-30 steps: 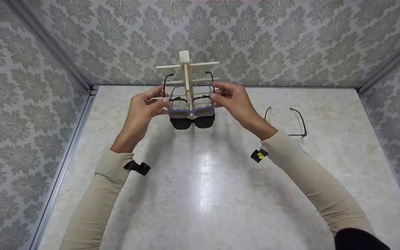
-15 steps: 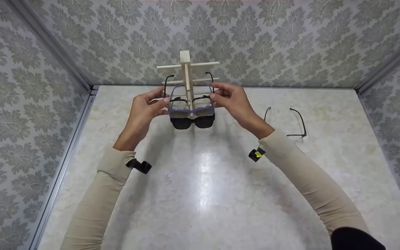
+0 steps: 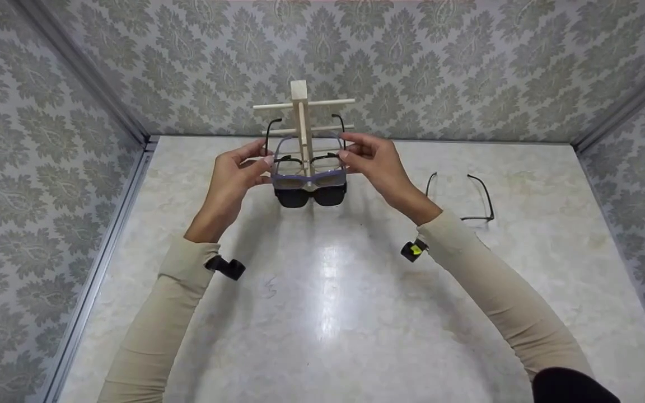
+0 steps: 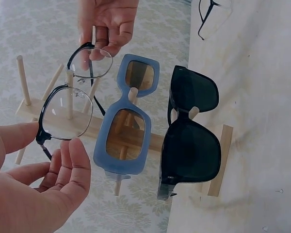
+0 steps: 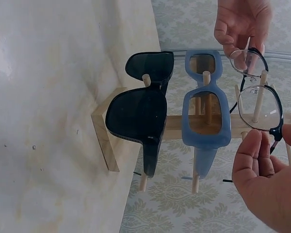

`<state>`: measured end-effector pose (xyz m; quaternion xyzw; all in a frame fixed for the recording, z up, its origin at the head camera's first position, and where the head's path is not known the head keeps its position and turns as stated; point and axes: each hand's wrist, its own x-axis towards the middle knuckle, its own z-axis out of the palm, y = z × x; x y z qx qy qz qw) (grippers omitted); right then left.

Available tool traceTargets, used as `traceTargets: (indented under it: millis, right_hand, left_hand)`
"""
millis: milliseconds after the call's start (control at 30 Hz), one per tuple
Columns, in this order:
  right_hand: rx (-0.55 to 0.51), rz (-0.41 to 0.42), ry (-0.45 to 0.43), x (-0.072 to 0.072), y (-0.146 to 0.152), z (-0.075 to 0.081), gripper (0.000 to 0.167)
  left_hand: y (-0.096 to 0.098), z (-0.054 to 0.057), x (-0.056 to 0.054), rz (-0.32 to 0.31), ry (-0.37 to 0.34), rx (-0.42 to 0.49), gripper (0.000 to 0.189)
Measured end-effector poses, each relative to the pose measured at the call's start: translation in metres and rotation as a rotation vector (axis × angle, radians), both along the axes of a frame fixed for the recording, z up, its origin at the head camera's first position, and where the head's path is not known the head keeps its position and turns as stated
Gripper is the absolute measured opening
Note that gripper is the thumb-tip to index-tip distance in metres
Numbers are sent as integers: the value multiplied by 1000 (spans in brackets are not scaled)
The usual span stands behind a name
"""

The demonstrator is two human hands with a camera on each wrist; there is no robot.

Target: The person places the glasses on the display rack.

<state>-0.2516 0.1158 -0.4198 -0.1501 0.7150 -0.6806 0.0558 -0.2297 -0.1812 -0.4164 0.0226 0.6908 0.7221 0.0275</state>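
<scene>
A wooden eyewear stand (image 3: 299, 92) rises near the back of the table. My left hand (image 3: 238, 168) pinches one end of a pair of clear eyeglasses (image 4: 68, 114) with black upper rims. At the opposite hinge, my right hand (image 3: 375, 162) grips the same pair between thumb and fingers. The eyeglasses face forward with temples pointing back, their bridge at a peg of the stand. Below them on the stand sit blue-framed sunglasses (image 4: 103, 145) with brown lenses. Lowest are black sunglasses (image 5: 136, 116) with dark lenses.
Another pair of thin dark-framed glasses (image 3: 489, 196) lies on the table right of the stand, partly hidden by my right forearm. Bare pegs (image 3: 331, 103) stick out at the stand's top. A patterned wall (image 3: 389, 67) stands close behind it.
Both forearms have shifted slightly inward. My hands keep their hold on the clear eyeglasses, which stay at almost the same spot on the stand.
</scene>
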Motion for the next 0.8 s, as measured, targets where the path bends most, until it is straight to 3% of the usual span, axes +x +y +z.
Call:
traceTargets:
  millis: [233, 567, 800]
  right_hand:
    - [21, -16, 51, 2, 12, -9, 49]
    - [41, -127, 1, 15, 56, -31, 46]
    - [17, -163, -13, 23, 83, -42, 45]
  left_hand:
    - [-4, -5, 6, 15, 38, -63, 62]
    - [-21, -24, 22, 57, 8, -106, 60]
    - [-18, -38, 31, 42, 33, -137, 54]
